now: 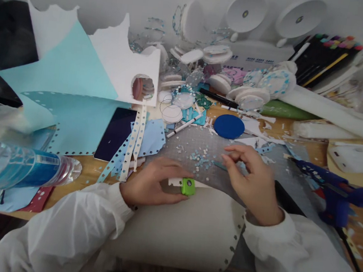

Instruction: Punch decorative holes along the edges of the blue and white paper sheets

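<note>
My left hand point(153, 183) is closed around a small green paper punch point(188, 186) with a narrow white paper strip point(177, 181) fed into it. It rests on a large curled white sheet point(191, 235) with a punched edge. My right hand point(250, 181) hovers over a grey mat point(192, 154) strewn with several tiny punched paper bits, thumb and forefinger pinched together on something too small to make out. Both arms wear white sleeves.
Light blue punched paper point(74, 117), a dark phone point(116, 133) and punched strips point(134, 144) lie at left. A plastic bottle point(21, 167) lies on its side. A blue disc point(229, 126), white foam discs point(249, 95), markers point(324, 55) and a blue glue gun point(333, 189) crowd the back and right.
</note>
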`<state>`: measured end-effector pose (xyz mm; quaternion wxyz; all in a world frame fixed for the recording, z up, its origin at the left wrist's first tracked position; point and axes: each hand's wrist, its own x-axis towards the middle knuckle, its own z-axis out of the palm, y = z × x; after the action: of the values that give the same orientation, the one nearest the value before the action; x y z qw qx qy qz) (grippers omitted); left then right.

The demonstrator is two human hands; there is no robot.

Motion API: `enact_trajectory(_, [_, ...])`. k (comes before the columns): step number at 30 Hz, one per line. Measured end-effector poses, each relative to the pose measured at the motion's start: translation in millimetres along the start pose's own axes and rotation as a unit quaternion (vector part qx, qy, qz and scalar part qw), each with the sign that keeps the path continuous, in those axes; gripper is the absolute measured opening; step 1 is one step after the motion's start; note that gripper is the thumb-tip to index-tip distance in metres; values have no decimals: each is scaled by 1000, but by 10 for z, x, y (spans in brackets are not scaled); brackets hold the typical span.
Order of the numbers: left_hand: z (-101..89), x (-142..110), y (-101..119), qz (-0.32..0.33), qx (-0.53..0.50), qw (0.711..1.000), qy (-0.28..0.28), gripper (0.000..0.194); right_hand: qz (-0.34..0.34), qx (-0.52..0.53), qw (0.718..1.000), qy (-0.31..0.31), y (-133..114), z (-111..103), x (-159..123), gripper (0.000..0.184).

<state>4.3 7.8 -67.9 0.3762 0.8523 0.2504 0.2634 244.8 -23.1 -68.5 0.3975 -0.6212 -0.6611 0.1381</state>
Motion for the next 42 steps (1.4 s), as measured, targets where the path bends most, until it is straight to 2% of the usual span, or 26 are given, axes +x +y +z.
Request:
enact_trajectory(2, [4, -1, -7, -2, 7, 1000, -1, 37, -41, -57, 997, -41, 68, -50, 46, 9])
enact_trajectory(5, [2, 3, -6, 1, 12, 1000, 5, 34, -102, -138, 977, -128, 167, -89, 76, 4])
enact_trajectory(8, [-2, 10, 2, -1, 21, 1000, 7, 33, -109, -179, 960, -183, 252, -87, 73, 1])
enact_trajectory(10, [-4, 14, 5, -7, 28, 1000, 0, 33, -102, -183, 959, -190, 285, -84, 72, 3])
enact_trajectory(15, [-7, 24, 6, -19, 37, 999, -28, 32, -86, -184, 966, -158, 323, -109, 84, 3])
enact_trajectory(21, [-4, 26, -5, -36, 54, 997, -50, 32, -67, -191, 960, -194, 397, -102, 37, 5])
enact_trajectory(23, [-1, 25, -8, -38, 62, 996, -56, 31, -60, -180, 965, -183, 377, -107, 38, 1])
enact_trajectory(25, [3, 24, -11, -39, 70, 995, -61, 32, -57, -159, 975, -145, 317, -133, 57, 1])
enact_trajectory(28, [7, 24, -13, -41, 80, 994, -67, 32, -51, -114, 991, -53, 186, -189, 94, 3])
enact_trajectory(32, [11, 22, -13, -40, 85, 993, -72, 32, 14, 17, 997, 72, 70, -197, 94, 11])
enact_trajectory(34, [15, 20, -13, -39, 90, 992, -74, 32, 40, 85, 992, 79, 64, -160, 75, 13])
enact_trajectory(36, [22, 19, -11, -39, 98, 992, -70, 31, 45, 95, 992, 69, 78, -116, 59, 15])
enact_trajectory(39, [31, 22, -2, -38, 108, 991, -67, 30, 36, 41, 997, 48, 100, -81, 50, 16])
enact_trajectory(42, [33, 28, 15, -37, 112, 991, -71, 33, 28, -32, 999, 0, 91, -93, 57, 15])
